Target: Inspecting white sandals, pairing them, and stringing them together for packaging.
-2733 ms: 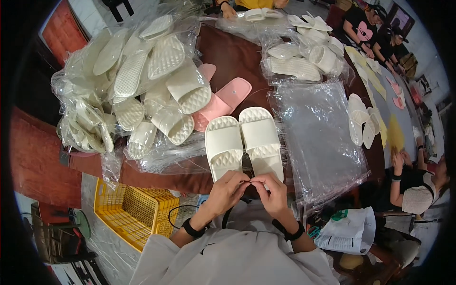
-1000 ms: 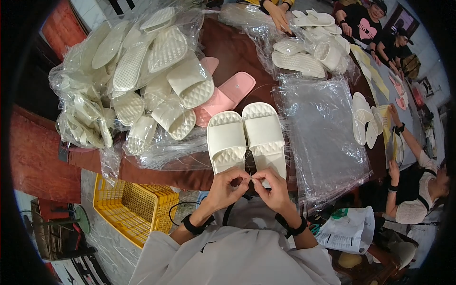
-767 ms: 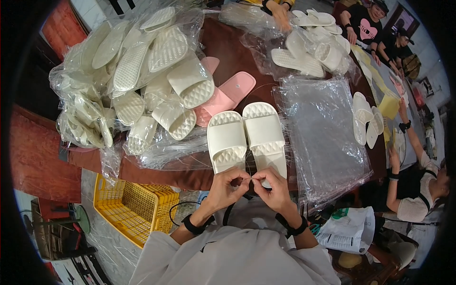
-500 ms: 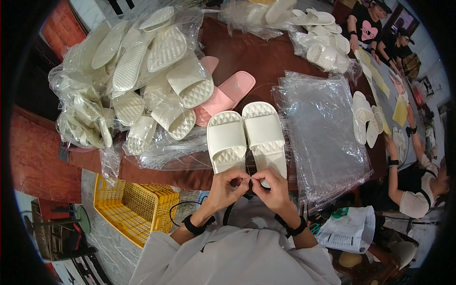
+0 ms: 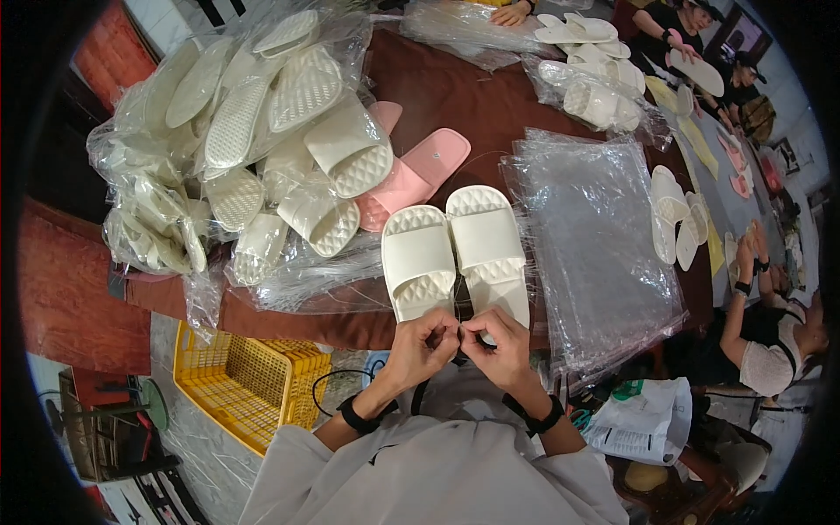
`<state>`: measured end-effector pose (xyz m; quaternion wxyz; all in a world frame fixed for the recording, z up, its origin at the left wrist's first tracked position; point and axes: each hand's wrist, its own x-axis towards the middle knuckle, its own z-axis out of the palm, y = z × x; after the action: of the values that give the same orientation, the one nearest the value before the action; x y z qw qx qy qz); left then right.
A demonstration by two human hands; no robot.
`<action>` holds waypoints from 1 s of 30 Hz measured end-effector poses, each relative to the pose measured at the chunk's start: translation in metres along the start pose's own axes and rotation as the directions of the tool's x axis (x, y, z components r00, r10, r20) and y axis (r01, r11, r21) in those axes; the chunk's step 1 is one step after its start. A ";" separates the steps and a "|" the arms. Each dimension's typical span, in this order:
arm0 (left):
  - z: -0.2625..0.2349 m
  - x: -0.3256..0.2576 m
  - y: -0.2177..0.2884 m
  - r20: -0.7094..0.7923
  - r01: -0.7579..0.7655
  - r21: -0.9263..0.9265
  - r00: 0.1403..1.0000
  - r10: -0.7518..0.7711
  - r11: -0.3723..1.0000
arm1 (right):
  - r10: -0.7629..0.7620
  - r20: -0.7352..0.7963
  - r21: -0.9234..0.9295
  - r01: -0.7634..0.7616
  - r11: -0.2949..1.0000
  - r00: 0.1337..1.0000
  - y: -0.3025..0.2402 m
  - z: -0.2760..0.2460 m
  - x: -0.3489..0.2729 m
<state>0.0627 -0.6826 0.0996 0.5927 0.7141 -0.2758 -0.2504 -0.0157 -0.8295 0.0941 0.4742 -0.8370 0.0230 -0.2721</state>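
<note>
A pair of cream-white slippers (image 5: pixel 454 249) lies side by side at the table's near edge, toes pointing away from me. Over their heel ends, my left hand (image 5: pixel 424 346) and my right hand (image 5: pixel 496 345) meet with fingertips pinched together. Between the slippers a faint thin thread (image 5: pixel 458 305) runs up from the fingertips; its ends are hidden by my fingers. Just beyond, a pink slipper (image 5: pixel 429 166) lies partly under a heap of white slippers in clear bags (image 5: pixel 262 131). To the right is a stack of clear plastic bags (image 5: pixel 595 245).
A yellow plastic crate (image 5: pixel 232 385) stands on the floor at the left. Another white pair (image 5: pixel 678 214) lies at the table's right edge, and more bagged slippers (image 5: pixel 604 92) are at the far right. Co-workers (image 5: pixel 678 35) sit along a grey table (image 5: pixel 731 157).
My hands stay pinched at nearly the same spot over the slippers. In the background, a co-worker has lifted a white slipper, another's arms have shifted, and a hand has appeared at the table's far edge.
</note>
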 end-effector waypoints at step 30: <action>-0.010 0.007 0.009 0.100 -0.005 0.121 0.995 -0.007 0.993 | 0.334 0.295 0.254 -0.411 0.875 0.895 0.002 -0.013 0.008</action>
<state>0.0742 -0.6815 0.1099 0.5336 0.7354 -0.3195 -0.2690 -0.0145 -0.8431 0.1011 0.6426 -0.7583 0.0838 -0.0710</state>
